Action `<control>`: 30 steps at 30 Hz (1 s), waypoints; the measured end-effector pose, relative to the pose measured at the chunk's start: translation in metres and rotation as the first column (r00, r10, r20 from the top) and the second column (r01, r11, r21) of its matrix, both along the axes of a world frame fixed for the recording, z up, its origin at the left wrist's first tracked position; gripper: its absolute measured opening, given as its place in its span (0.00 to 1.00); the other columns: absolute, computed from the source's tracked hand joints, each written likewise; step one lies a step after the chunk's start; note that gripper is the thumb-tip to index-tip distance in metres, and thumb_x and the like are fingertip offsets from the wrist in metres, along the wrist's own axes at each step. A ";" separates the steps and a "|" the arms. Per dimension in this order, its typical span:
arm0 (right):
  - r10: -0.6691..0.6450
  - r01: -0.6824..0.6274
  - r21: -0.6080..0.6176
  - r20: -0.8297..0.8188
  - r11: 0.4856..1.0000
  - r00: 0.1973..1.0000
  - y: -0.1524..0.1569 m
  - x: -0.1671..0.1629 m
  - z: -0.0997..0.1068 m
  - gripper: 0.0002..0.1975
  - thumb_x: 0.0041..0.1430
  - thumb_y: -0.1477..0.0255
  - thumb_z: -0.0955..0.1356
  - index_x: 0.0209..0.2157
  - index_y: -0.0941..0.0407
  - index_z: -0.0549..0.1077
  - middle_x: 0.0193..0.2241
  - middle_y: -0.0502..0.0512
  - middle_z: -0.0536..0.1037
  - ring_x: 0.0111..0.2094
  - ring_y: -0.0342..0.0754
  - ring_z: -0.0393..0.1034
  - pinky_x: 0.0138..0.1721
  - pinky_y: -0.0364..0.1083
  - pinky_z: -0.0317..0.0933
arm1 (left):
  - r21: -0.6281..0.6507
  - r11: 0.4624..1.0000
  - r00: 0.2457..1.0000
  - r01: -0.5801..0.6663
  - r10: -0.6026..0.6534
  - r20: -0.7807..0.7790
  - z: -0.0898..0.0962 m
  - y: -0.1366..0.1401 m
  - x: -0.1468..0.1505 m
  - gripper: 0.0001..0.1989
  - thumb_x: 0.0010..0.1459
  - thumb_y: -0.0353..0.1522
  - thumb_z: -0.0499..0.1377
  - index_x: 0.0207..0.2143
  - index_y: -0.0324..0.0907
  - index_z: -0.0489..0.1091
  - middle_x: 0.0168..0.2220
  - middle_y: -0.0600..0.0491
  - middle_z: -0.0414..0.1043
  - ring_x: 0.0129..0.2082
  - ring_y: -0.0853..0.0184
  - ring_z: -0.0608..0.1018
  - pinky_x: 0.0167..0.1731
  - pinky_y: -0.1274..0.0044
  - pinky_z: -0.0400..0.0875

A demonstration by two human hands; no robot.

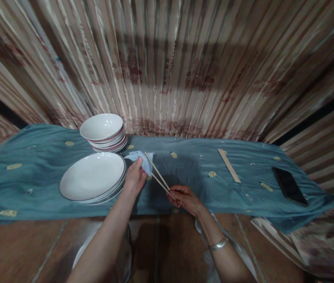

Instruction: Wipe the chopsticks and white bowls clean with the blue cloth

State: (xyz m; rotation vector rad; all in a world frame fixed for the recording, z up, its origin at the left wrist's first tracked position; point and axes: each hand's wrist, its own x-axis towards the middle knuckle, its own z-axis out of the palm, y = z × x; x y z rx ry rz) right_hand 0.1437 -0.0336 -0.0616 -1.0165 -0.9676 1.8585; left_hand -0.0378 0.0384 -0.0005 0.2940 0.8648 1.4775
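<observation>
Chopsticks [157, 171], one pair, pale, held over the middle of a teal tablecloth [192, 157]; near ends pinched in the right hand [184, 197], grip partly hidden. Left hand [134, 177]: fingers closed on a pale blue cloth [146, 165], underside out of sight; contact with the lower stick's tip cannot be told. Plates [94, 177], stacked, beside the left wrist, count unclear; bowls [103, 127], stacked behind. Tablecloth stretches rightward to a chopstick bundle [228, 165], then a dark phone [289, 186]. Front edge passes beneath both forearms.
</observation>
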 end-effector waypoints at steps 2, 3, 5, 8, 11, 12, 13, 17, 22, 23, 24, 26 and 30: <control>-0.008 0.008 -0.005 -0.017 1.000 1.000 0.000 0.000 0.000 0.18 0.42 0.59 0.76 0.28 0.59 0.76 0.19 0.49 0.73 0.18 0.36 0.61 0.17 0.37 0.49 | -0.001 1.000 1.000 -0.004 0.004 0.013 -0.001 0.000 0.000 0.06 0.55 0.28 0.60 0.25 0.37 0.71 0.23 0.53 0.75 0.22 0.74 0.76 0.31 0.81 0.72; -0.007 0.007 -0.007 -0.020 1.000 1.000 0.000 0.001 0.001 0.18 0.42 0.59 0.76 0.28 0.59 0.76 0.19 0.48 0.73 0.17 0.36 0.61 0.17 0.37 0.48 | 0.002 1.000 1.000 -0.002 0.002 0.012 -0.001 0.001 -0.001 0.06 0.55 0.29 0.60 0.25 0.37 0.71 0.24 0.53 0.75 0.22 0.73 0.76 0.30 0.81 0.72; -0.005 0.005 -0.010 -0.021 1.000 1.000 0.000 0.001 0.003 0.18 0.42 0.59 0.76 0.28 0.59 0.76 0.18 0.48 0.72 0.16 0.35 0.59 0.17 0.37 0.47 | 0.010 1.000 1.000 0.007 -0.007 0.002 -0.002 0.001 -0.001 0.05 0.53 0.30 0.62 0.26 0.38 0.71 0.24 0.54 0.76 0.23 0.73 0.76 0.30 0.81 0.72; -0.005 0.005 -0.016 -0.021 1.000 1.000 0.001 0.003 0.005 0.18 0.41 0.59 0.76 0.28 0.59 0.76 0.18 0.47 0.72 0.16 0.35 0.58 0.17 0.37 0.47 | 0.027 1.000 1.000 0.004 -0.004 0.002 -0.003 0.003 -0.003 0.06 0.52 0.30 0.63 0.25 0.38 0.70 0.23 0.55 0.75 0.22 0.73 0.76 0.29 0.82 0.71; -0.013 0.013 -0.012 -0.013 1.000 1.000 0.001 0.006 0.009 0.18 0.41 0.59 0.76 0.28 0.59 0.76 0.18 0.47 0.71 0.16 0.34 0.58 0.17 0.37 0.46 | 0.025 0.999 0.999 -0.022 0.021 0.033 -0.003 0.005 -0.006 0.05 0.52 0.30 0.62 0.25 0.39 0.70 0.22 0.56 0.74 0.22 0.73 0.76 0.28 0.82 0.71; -0.020 0.020 -0.008 -0.011 1.000 1.000 0.001 0.007 0.011 0.18 0.41 0.59 0.76 0.28 0.59 0.76 0.18 0.47 0.71 0.16 0.34 0.57 0.17 0.37 0.46 | 0.021 1.000 0.999 -0.023 0.022 0.040 -0.003 0.005 -0.006 0.05 0.52 0.30 0.62 0.25 0.39 0.70 0.23 0.56 0.75 0.22 0.73 0.76 0.28 0.82 0.71; -0.028 0.028 -0.004 -0.009 1.000 1.000 0.001 0.008 0.012 0.18 0.41 0.59 0.76 0.28 0.59 0.76 0.18 0.47 0.71 0.16 0.34 0.57 0.17 0.37 0.46 | 0.016 1.000 0.999 -0.015 0.015 0.040 -0.003 0.004 -0.006 0.05 0.52 0.30 0.62 0.26 0.39 0.70 0.23 0.55 0.75 0.23 0.73 0.76 0.27 0.82 0.71; -0.037 0.037 0.012 -0.002 0.999 0.999 0.001 0.008 0.014 0.18 0.42 0.59 0.76 0.28 0.59 0.76 0.18 0.47 0.71 0.16 0.34 0.58 0.17 0.37 0.47 | 0.015 0.999 0.999 0.049 -0.049 -0.012 -0.005 -0.002 0.000 0.05 0.49 0.29 0.64 0.24 0.38 0.71 0.22 0.55 0.75 0.21 0.73 0.75 0.24 0.82 0.70; 0.000 -0.005 0.052 0.089 0.999 0.996 0.002 0.003 0.008 0.18 0.44 0.57 0.74 0.28 0.59 0.76 0.19 0.48 0.73 0.18 0.36 0.61 0.18 0.37 0.51 | 0.036 0.994 0.993 0.101 -0.099 -0.060 -0.007 -0.006 0.008 0.07 0.43 0.28 0.68 0.23 0.36 0.72 0.21 0.54 0.75 0.20 0.73 0.75 0.26 0.82 0.71; 0.014 -0.021 0.063 0.103 0.998 0.995 0.002 0.002 0.006 0.18 0.44 0.57 0.74 0.28 0.59 0.75 0.19 0.48 0.73 0.18 0.36 0.62 0.18 0.37 0.53 | 0.037 0.994 0.993 0.102 -0.099 -0.064 -0.007 -0.005 0.008 0.07 0.43 0.27 0.68 0.23 0.36 0.72 0.21 0.53 0.75 0.21 0.72 0.76 0.27 0.81 0.71; 0.026 -0.034 0.075 0.111 0.997 0.993 0.002 0.002 0.005 0.18 0.44 0.57 0.74 0.28 0.58 0.75 0.20 0.48 0.73 0.18 0.36 0.62 0.19 0.38 0.54 | 0.034 0.994 0.993 0.099 -0.097 -0.066 -0.008 -0.005 0.008 0.06 0.42 0.27 0.68 0.24 0.36 0.72 0.22 0.53 0.76 0.21 0.71 0.76 0.28 0.80 0.72; 0.046 -0.057 0.091 0.119 0.994 0.992 0.001 0.001 0.004 0.18 0.45 0.56 0.73 0.28 0.58 0.75 0.20 0.48 0.73 0.18 0.37 0.63 0.19 0.38 0.55 | 0.027 0.995 0.993 0.095 -0.093 -0.071 -0.008 -0.004 0.008 0.06 0.42 0.27 0.68 0.24 0.36 0.73 0.24 0.51 0.77 0.24 0.70 0.77 0.31 0.78 0.73; 0.047 -0.059 0.094 0.126 0.994 0.991 0.001 0.001 0.003 0.18 0.46 0.56 0.73 0.28 0.58 0.75 0.20 0.48 0.73 0.19 0.37 0.63 0.19 0.38 0.55 | 0.036 0.993 0.991 0.114 -0.112 -0.071 -0.011 -0.006 0.009 0.07 0.40 0.27 0.69 0.24 0.36 0.74 0.25 0.51 0.77 0.26 0.69 0.78 0.33 0.78 0.72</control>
